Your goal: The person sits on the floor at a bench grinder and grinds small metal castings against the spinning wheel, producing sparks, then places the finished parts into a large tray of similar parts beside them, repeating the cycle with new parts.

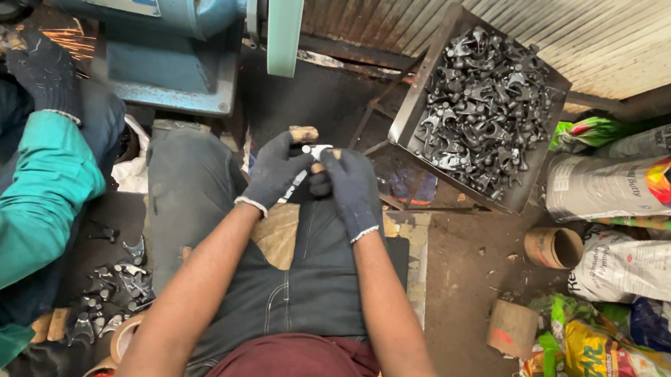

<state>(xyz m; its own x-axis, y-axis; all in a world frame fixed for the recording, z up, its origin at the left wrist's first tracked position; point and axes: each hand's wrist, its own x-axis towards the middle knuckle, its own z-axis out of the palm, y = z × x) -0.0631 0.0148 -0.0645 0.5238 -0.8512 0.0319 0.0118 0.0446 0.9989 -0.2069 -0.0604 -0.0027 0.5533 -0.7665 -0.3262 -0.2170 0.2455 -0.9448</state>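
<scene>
Small bright metal piece point(318, 151) sits at the centre of the frame, pinched between our two dark-gloved hands above the lap. Our left hand point(274, 171) closes its fingers around the lower end, and our right hand point(350, 183) grips the upper end with thumb and forefinger. We judge the work far from finished: the slanted metal tray point(410, 98) at upper right is heaped with dark forged metal parts point(484, 104), while only a small pile of similar parts point(112, 290) lies on the floor at lower left. At the left edge a co-worker's green sleeve point(26, 210) reaches towards the blue bench grinder point(165, 12), where sparks fly.
</scene>
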